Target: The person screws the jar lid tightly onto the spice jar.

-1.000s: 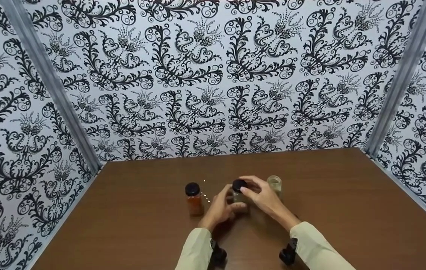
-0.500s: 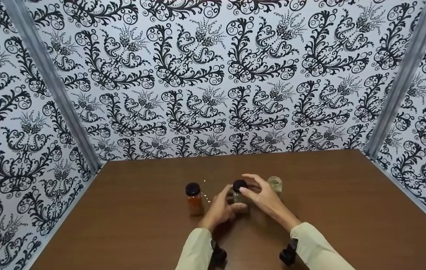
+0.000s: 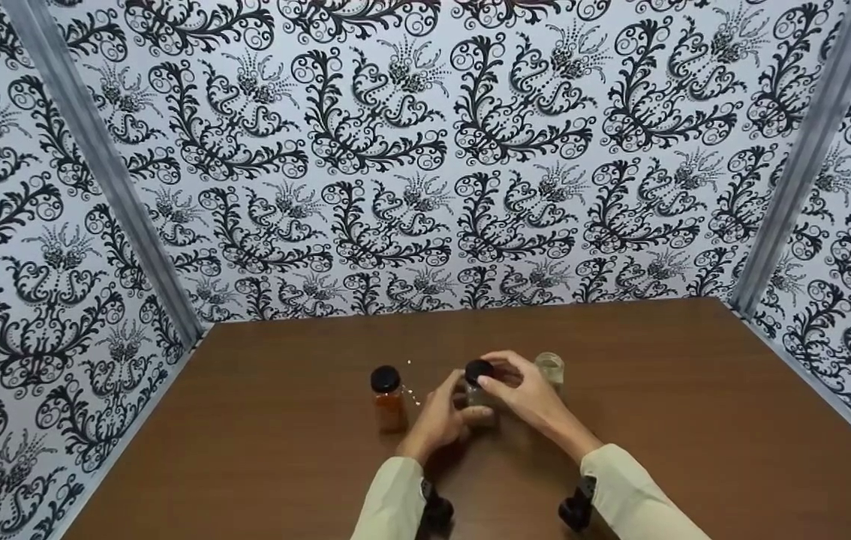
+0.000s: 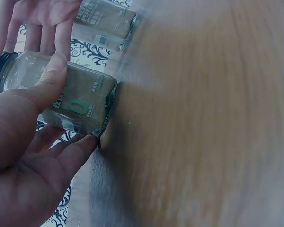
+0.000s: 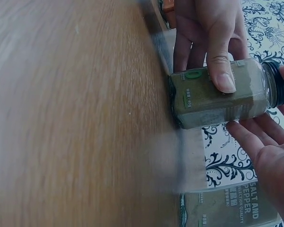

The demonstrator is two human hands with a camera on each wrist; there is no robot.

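A clear glass spice jar (image 4: 87,92) with grey-brown powder and a black lid (image 3: 479,369) stands on the table between the hands. My left hand (image 3: 440,416) grips its body, the thumb lying across the label in the left wrist view. My right hand (image 3: 532,394) pinches the black lid between thumb and fingers. The lid sits on the jar's neck; whether it is screwed tight I cannot tell. Beyond the right hand stands a second glass jar (image 3: 550,369), uncapped at the top, with "SALT AND PEPPER" on its label in the right wrist view.
Left of the hands stands a jar of orange-red spice (image 3: 390,409) with a black lid. Small white specks (image 3: 410,393) show beside it on the brown wooden table (image 3: 283,450). Patterned walls enclose the table at the back and both sides.
The right fingers shift very slightly around the lid. The left hand and the jars stay in place.
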